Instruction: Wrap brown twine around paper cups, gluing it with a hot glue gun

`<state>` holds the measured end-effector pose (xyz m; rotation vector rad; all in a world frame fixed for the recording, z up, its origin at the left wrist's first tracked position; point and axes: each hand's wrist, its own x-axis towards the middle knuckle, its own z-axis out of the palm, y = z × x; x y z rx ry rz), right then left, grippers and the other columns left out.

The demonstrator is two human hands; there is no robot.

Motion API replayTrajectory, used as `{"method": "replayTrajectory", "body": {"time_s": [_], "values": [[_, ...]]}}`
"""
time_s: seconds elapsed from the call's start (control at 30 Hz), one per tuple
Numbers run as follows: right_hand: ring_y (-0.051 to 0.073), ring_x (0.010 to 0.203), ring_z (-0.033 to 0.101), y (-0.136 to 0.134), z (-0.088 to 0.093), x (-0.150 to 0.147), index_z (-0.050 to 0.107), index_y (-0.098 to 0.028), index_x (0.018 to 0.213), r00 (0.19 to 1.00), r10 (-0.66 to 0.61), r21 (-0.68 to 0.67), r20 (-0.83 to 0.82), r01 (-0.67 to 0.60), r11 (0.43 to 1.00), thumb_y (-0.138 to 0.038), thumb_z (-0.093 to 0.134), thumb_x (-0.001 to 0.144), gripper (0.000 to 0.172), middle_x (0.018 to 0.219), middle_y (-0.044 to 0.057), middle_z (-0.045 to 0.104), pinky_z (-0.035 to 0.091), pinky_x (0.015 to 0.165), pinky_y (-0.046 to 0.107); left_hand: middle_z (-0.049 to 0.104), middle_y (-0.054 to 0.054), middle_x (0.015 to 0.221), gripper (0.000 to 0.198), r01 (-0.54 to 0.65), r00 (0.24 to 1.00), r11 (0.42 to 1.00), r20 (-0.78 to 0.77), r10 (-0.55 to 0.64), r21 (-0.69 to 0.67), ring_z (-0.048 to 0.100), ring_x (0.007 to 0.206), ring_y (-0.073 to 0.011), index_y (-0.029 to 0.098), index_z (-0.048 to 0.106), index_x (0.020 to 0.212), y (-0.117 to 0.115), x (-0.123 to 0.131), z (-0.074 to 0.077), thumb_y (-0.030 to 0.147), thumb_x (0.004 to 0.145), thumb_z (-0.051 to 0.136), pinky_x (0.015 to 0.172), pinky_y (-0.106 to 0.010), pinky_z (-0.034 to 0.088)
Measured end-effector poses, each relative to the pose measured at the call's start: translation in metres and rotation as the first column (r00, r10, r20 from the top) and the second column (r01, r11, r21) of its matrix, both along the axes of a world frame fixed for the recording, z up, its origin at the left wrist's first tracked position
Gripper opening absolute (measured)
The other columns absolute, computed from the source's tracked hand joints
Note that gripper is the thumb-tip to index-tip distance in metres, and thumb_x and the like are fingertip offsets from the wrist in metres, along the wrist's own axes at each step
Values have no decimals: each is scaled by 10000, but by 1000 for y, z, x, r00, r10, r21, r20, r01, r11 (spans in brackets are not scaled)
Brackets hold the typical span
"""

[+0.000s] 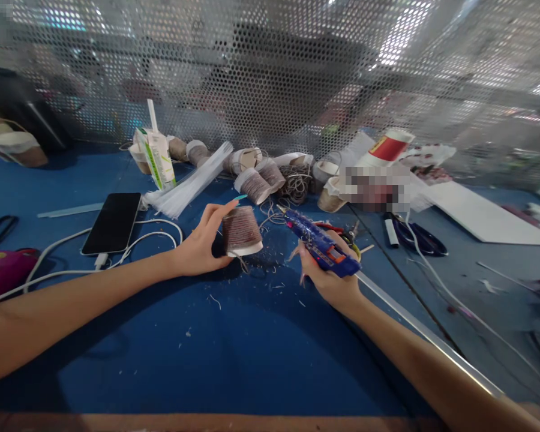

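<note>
My left hand (198, 246) held a twine-wrapped cup (240, 231) upside down on the worktop (234, 348). My right hand (330, 279) gripped a glue gun (317, 240), nozzle toward the cup.

Both arms are bare as far as they show, the left forearm (94, 294) at eight o'clock, the right forearm (423, 360) at five. The left hand (200, 246) wears a long teal-painted nail (240, 197) at its twelve-o'clock tip.

The single camera rides on my head, facing forward and down across the blue cloth-covered desk (234, 348); it sits close, with my left hand (198, 247) and right hand (330, 279) at mid-frame; the grey perforated metal screen (270, 72) bounds the far edge.
</note>
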<state>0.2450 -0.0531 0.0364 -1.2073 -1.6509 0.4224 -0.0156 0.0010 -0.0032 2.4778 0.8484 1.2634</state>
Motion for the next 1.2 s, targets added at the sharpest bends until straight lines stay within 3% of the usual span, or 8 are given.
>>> {"method": "replayTrajectory", "body": {"time_s": [0.13,0.3,0.47,0.63,0.8,1.03,1.2], "values": [[115,402,531,-4,0,-2,551,-232,787,991,-11,-87,-132,0,996,-331,669,770,156,625,-19,647,493,435,289,450,-130,1269,922,-3,1000,999,-12,3,38,508,1216,-297,251,268,1478,-2,0,3,193,686,737,982,-483,580],[140,449,555,-7,3,-3,604,-226,716,999,48,-68,11,-47,997,-313,674,752,117,529,-21,605,518,492,300,440,-170,1333,860,0,1000,994,-23,3,106,467,1332,-342,208,280,1460,-6,0,5,222,727,729,1037,-522,552],[146,520,601,-5,0,-1,621,-219,703,992,91,-71,90,-84,994,-285,683,724,92,614,-4,655,515,514,283,480,-191,1349,865,17,998,988,-63,-7,156,463,1371,-355,181,265,1466,-8,1,4,186,733,723,1076,-557,523],[142,484,580,-6,3,-4,610,-230,694,994,59,-67,92,-53,996,-286,676,719,90,578,-16,633,499,483,276,504,-201,1359,872,-75,997,971,-8,79,227,518,1325,-348,174,268,1460,-6,-1,3,259,747,763,1058,-544,541],[135,436,572,-15,5,-5,592,-237,666,979,65,-53,196,-56,997,-283,650,785,139,512,-29,605,478,460,268,503,-176,1362,902,-177,983,956,84,161,234,523,1320,-346,199,243,1465,-3,-1,1,326,753,781,1087,-535,513],[106,462,582,-18,10,-3,566,-236,699,898,227,27,377,-255,966,-195,616,810,128,586,-35,623,455,455,230,541,-160,1315,918,-229,974,958,45,224,175,580,1210,-310,199,234,1479,-3,0,2,302,741,771,1014,-502,547],[94,497,569,-17,-1,-3,537,-234,698,891,283,77,355,-329,941,-136,616,781,151,616,-38,608,445,487,226,580,-161,1262,898,-206,978,957,13,208,202,608,1138,-306,182,253,1477,-6,-1,6,352,755,760,962,-492,557]]}}
